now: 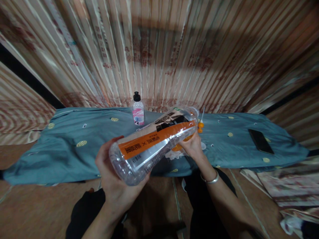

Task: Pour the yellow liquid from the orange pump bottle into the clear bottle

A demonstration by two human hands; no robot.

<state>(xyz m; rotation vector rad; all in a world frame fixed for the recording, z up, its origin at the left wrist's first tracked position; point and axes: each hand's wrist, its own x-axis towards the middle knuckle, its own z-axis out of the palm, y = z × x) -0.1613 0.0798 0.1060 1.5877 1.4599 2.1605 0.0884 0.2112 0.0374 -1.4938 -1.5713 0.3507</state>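
A large clear plastic bottle (154, 142) with an orange and black label lies tilted across the middle of the view, its base toward me. My left hand (112, 179) cups that base from below, fingers wrapped round it. My right hand (191, 146) is closed round the neck end, where an orange cap partly shows under the fingers. A silver bangle sits on my right wrist. Both hands hold the bottle above the near edge of a teal cloth (74, 146).
A small bottle (138, 111) with a black cap and pink label stands upright at the back of the cloth. A thin stick with an orange bead (200, 123) lies behind the big bottle. A dark phone (260, 141) rests at right. Patterned curtains hang behind.
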